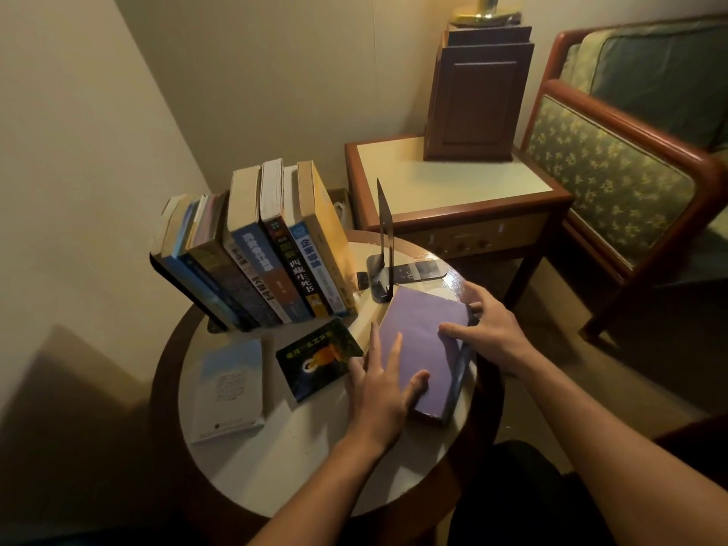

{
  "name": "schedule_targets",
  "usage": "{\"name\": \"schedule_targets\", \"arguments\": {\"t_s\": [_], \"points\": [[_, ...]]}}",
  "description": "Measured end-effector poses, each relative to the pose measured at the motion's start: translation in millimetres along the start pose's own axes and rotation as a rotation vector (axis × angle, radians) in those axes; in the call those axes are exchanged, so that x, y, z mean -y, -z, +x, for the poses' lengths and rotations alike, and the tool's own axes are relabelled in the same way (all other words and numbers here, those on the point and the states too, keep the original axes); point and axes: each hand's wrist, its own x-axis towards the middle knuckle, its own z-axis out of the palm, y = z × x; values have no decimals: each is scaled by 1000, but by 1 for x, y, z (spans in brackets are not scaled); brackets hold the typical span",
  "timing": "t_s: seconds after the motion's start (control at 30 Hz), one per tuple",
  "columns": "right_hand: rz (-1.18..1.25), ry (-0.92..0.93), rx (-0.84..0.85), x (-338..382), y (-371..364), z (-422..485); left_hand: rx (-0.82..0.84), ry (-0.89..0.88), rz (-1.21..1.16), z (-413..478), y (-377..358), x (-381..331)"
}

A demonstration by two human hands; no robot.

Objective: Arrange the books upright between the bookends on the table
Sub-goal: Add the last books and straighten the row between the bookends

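On the round counter (299,466), a white book (228,392) lies flat at the left edge and the upright row (260,250) leans at the far edge. The left hand (378,392), fingers straight, and the right hand (488,333), fingers spread, rest on the purple book (421,348) near the right edge. It looks stiff and weighty, best gripped by its long edges. The room is dim.

Both forearms (315,486) are stretched forward. The left hand (378,388) is laid palm down, fingers straight and spread; the right hand (490,329) is held palm down, thumb extended leftward, fingers loosely splayed.
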Motion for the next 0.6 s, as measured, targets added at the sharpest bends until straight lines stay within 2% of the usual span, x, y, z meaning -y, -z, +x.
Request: {"name": "schedule_targets", "arguments": {"t_s": [0.13, 0.2, 0.3, 0.4, 0.5, 0.6], "points": [[36, 94, -97, 8, 4, -17, -26, -20, -3, -11, -2, 8], [127, 77, -96, 16, 10, -27, -42, -35, -2, -18, -3, 14], [276, -27, 86, 38, 25, -44, -52, -84, -29, -33, 3, 25], [143, 26, 249, 62, 33, -63, -91, -93, -115, -45, 19, 31], [17, 156, 307, 86, 25, -90, -268, 34, -448, -53, 40, 18], [-83, 271, 278, 103, 3, -124, -368, 167, -856, -53, 65, -5]]}}
